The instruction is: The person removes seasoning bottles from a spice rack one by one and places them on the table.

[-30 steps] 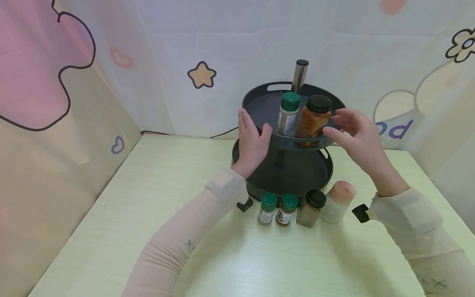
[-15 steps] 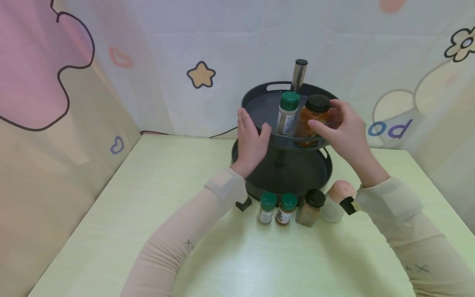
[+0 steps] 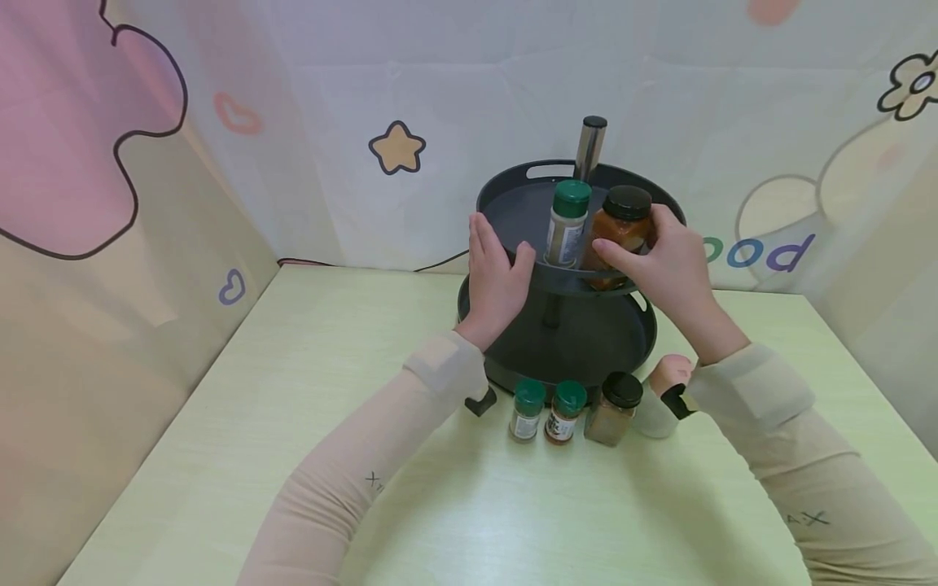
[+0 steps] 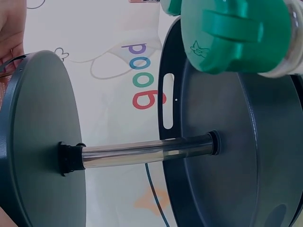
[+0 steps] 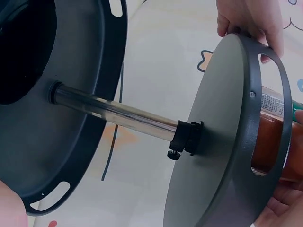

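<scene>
My right hand (image 3: 674, 252) holds an orange-brown spice jar (image 3: 611, 233) with a black lid, thumb in front and fingers behind. The jar stands in the upper tray (image 3: 506, 195) of a dark two-tier round stand, at its front right. Just left of it is a green-capped spice bottle (image 3: 566, 232) with a pale label. My left hand (image 3: 498, 281) rests against the upper tray's left front rim, fingers straight and thumb spread. In the right wrist view the jar (image 5: 267, 142) shows through the handle slot, with the left hand (image 5: 253, 21) at the rim above.
In front of the lower tray (image 3: 572, 350) stand two green-capped bottles (image 3: 526, 411), a black-lidded jar (image 3: 613, 411) and a pink-topped container (image 3: 659, 415) partly behind the right wrist. A metal post (image 3: 589, 146) rises through the stand. A patterned curtain (image 3: 330, 163) hangs behind the table.
My right hand has moved left from the upper tray's right rim onto the orange-brown spice jar and closed round it. The left hand and the stand stay in place.
</scene>
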A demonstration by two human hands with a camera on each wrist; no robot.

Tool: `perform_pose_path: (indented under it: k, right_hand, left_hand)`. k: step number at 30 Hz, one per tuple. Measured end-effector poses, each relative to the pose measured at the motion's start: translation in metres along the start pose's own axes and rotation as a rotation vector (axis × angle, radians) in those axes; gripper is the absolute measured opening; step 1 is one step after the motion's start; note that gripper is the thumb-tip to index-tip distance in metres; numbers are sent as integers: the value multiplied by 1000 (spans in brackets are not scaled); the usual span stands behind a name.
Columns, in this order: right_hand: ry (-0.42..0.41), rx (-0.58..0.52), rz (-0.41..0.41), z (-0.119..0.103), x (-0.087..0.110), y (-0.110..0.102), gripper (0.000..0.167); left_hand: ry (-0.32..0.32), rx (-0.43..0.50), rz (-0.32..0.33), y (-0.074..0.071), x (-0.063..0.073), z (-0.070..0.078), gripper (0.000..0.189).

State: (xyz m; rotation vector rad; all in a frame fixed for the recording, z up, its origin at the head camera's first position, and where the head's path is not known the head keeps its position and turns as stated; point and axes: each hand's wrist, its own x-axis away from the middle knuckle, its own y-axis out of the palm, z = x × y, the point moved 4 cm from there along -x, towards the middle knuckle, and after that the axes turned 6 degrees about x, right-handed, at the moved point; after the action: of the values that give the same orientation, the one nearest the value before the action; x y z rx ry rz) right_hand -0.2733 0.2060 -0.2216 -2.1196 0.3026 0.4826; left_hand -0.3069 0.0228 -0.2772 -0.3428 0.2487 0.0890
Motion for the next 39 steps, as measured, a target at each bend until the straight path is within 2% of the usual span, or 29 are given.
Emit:
perform_pose_path:
  k: [17,25,39]
  right_hand:
    - [18,7,10,-4,-1,1,55]
    - [12,-53,32,-5,-2,-3,52]
    - [51,-129,85,-4,-8,-19,45]
  left_hand:
    - [-2,-16,2,1,0,-1,72]
    - [-6,-20,6,1,-1,-1,72]
    - [-3,-31,6,0,-1,-1,72]
